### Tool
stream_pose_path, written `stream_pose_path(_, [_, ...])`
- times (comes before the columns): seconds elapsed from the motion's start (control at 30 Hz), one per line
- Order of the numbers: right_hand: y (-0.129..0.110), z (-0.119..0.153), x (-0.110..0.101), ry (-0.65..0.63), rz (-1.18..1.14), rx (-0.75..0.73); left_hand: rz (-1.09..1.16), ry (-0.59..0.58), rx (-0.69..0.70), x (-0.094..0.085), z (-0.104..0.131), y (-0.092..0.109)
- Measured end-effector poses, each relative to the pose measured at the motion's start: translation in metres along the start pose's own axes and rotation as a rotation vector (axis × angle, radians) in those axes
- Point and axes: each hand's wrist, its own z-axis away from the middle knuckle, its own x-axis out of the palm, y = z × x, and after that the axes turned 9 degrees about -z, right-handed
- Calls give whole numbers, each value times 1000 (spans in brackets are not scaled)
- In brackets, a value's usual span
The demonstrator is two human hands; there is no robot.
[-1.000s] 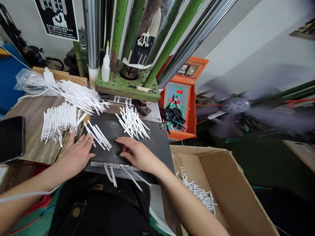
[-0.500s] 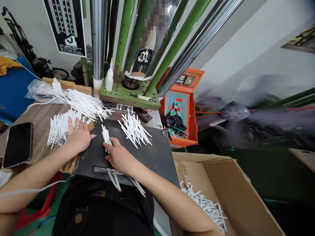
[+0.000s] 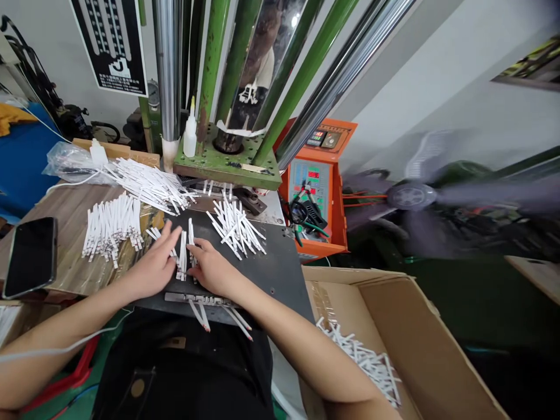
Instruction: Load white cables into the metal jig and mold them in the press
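Thin white strips (image 3: 182,256) lie on the dark tabletop between my two hands. My left hand (image 3: 153,267) is beside them on the left, fingers stretched out, with a few strips partly hidden under it. On the other side, my right hand (image 3: 213,268) curls its thumb and fingers around a few upright-lying strips (image 3: 191,230). Just below the hands sits a slotted metal bar (image 3: 177,298), from which several white strips hang over the table's front edge. A loose heap of strips (image 3: 236,227) lies to the right, and a neater pile (image 3: 111,224) to the left.
A green press base (image 3: 227,169) stands behind, with a small white bottle (image 3: 189,140) on it. More strips (image 3: 146,181) lie back left; a phone (image 3: 30,256) is at far left. At right are an orange control box (image 3: 339,216), a cardboard box (image 3: 394,315) and a spinning fan (image 3: 411,196).
My left hand has left the left pile and moved right, bringing some strips beside the bunch at my right hand. The right hand has stayed nearly in place.
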Motion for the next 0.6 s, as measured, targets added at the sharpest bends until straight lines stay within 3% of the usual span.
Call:
stream_pose_path(0.13, [6,0,-2,-8,-18,2,-13,21,-102,7,1,-16])
stream_pose_path(0.27, [5,-3,3,-22,-56,-54,32,-7,17,32,-6,-14])
stream_pose_path(0.37, [4,2,-6,-45,-70,-139,8,-46,67,34,-11,-9])
stream_pose_path(0.5, [27,-1,-60,99,34,-169,-133,-11,172,5,-32,-14])
stream_pose_path(0.6, [63,-34,-116,352,262,-22,-305,-8,254,-23,-81,-18])
